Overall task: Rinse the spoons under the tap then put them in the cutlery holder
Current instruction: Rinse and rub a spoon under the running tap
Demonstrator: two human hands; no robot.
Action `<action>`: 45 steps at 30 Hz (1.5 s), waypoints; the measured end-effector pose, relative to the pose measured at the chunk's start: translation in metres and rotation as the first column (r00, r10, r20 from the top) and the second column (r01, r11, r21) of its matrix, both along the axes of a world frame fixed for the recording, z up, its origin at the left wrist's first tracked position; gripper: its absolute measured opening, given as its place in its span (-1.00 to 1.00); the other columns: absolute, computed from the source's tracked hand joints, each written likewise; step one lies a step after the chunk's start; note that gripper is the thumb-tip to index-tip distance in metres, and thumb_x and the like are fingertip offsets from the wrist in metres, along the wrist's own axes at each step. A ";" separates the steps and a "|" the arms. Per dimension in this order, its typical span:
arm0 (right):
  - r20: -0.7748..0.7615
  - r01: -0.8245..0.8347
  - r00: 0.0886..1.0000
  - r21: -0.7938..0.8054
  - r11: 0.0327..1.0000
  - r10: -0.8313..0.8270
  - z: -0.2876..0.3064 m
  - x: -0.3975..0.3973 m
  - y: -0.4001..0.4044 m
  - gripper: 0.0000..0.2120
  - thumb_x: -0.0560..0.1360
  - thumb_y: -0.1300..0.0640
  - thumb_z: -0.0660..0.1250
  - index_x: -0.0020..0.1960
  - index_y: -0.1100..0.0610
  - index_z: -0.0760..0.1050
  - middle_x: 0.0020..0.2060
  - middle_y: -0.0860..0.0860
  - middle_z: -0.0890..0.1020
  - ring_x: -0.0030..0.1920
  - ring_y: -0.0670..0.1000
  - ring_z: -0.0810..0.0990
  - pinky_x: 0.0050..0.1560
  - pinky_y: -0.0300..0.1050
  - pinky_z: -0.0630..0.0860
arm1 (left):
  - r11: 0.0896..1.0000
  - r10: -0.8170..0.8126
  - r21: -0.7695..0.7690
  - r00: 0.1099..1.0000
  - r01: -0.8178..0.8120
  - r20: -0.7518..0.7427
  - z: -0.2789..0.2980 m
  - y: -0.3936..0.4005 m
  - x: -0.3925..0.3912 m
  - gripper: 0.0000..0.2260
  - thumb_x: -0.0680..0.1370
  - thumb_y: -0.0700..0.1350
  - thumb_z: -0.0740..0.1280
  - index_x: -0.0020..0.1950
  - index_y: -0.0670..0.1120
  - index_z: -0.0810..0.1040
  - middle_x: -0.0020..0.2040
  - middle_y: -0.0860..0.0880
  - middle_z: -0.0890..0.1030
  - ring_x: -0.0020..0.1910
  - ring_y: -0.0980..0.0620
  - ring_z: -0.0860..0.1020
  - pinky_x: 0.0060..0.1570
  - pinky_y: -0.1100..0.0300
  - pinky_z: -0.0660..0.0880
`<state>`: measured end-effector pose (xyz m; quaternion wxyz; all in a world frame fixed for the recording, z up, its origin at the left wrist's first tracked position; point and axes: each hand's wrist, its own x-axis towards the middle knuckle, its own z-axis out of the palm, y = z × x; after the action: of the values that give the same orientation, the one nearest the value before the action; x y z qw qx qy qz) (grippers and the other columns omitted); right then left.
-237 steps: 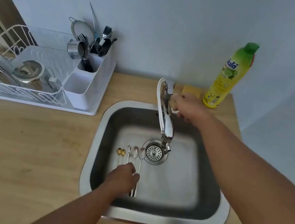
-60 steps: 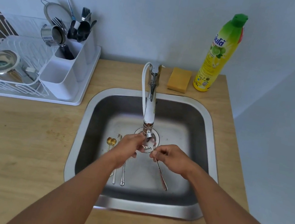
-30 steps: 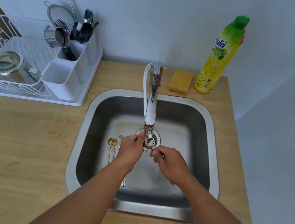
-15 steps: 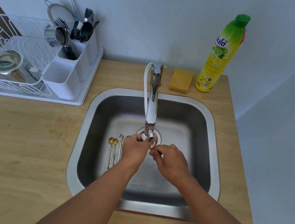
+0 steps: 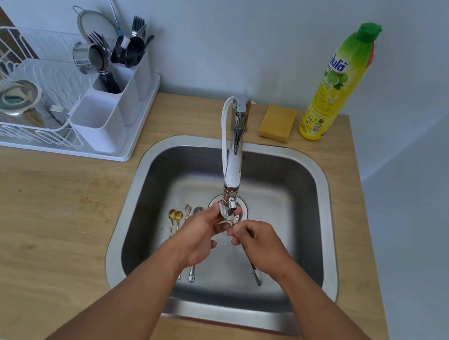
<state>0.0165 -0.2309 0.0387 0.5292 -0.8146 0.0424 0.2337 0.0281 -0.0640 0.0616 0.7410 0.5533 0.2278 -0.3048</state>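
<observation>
Spoons (image 5: pixel 179 217) lie in sink (image 5: pixel 330 194); cutlery holder (image 5: pixel 107 113) holds utensils (image 5: pixel 132 45).

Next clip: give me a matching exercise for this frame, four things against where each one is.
Things:
1. sponge
2. gold spoons
3. silver spoon
4. soap bottle

Places:
A. flat on the sink floor, left of the drain
B. held in both hands under the tap
C. standing at the counter's back right corner
D. on the counter behind the sink, right of the tap

Pairs: 1-D, 2-A, 3-B, 4-C
</observation>
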 end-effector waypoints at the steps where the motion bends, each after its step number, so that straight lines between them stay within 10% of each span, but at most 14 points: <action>1: -0.006 0.000 1.000 0.006 1.000 0.000 0.001 0.001 0.000 -0.76 0.67 0.04 0.29 -0.08 0.00 0.69 -0.24 -0.12 0.72 -0.29 -0.23 0.59 -0.20 -0.24 0.48 | 1.000 0.006 0.001 1.000 -0.006 0.007 -0.003 0.000 -0.002 -0.57 0.73 0.13 0.06 0.03 0.14 0.74 0.06 0.10 0.64 -0.07 0.07 0.44 -0.09 0.02 0.22; 17: 0.157 -0.092 0.977 -0.284 0.954 0.141 0.003 -0.009 0.009 -0.73 0.71 0.01 0.16 -0.07 -0.09 0.58 -0.23 -0.21 0.66 -0.07 -0.07 0.59 -0.01 0.07 0.59 | 0.944 0.137 0.271 0.969 -0.190 0.204 -0.019 -0.015 -0.008 -0.90 0.49 0.13 0.53 -0.11 0.13 0.76 -0.17 0.15 0.74 -0.17 0.21 0.68 -0.10 0.27 0.46; 30: 0.088 0.030 0.996 -0.022 0.999 -0.028 0.001 0.002 0.012 -0.81 0.63 0.04 0.35 -0.07 0.04 0.69 -0.19 -0.09 0.73 -0.15 -0.15 0.64 -0.01 -0.10 0.55 | 0.863 -0.057 0.488 0.936 -0.128 0.346 -0.024 -0.003 -0.008 -0.80 0.67 -0.02 0.32 -0.07 0.15 0.70 -0.13 0.17 0.73 -0.07 0.24 0.65 -0.08 0.29 0.48; 35: -0.020 0.176 0.984 0.146 0.974 -0.175 0.003 0.010 0.020 -0.75 0.66 0.15 0.29 -0.07 0.03 0.72 -0.12 -0.15 0.76 -0.07 -0.23 0.70 -0.10 -0.46 0.51 | 0.876 -0.067 0.475 0.955 -0.083 0.290 -0.033 -0.001 -0.026 -0.77 0.67 0.08 0.31 0.12 0.07 0.75 -0.05 0.20 0.74 -0.01 0.31 0.64 -0.05 0.38 0.45; 45: -0.111 0.394 0.918 0.139 0.909 -0.381 -0.002 0.019 0.018 -0.76 0.64 0.08 0.34 -0.15 -0.02 0.71 -0.15 -0.20 0.73 -0.03 -0.18 0.63 -0.07 -0.26 0.46 | 0.810 -0.318 0.570 0.921 0.139 0.227 -0.030 0.005 -0.022 -0.87 0.62 0.09 0.38 -0.06 0.17 0.71 -0.20 0.24 0.72 -0.18 0.35 0.64 -0.10 0.29 0.50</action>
<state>0.0352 -0.2127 0.0371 0.6258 -0.7352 0.2060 0.1597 0.0057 -0.0588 0.0319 0.5374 0.8046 0.1157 -0.2244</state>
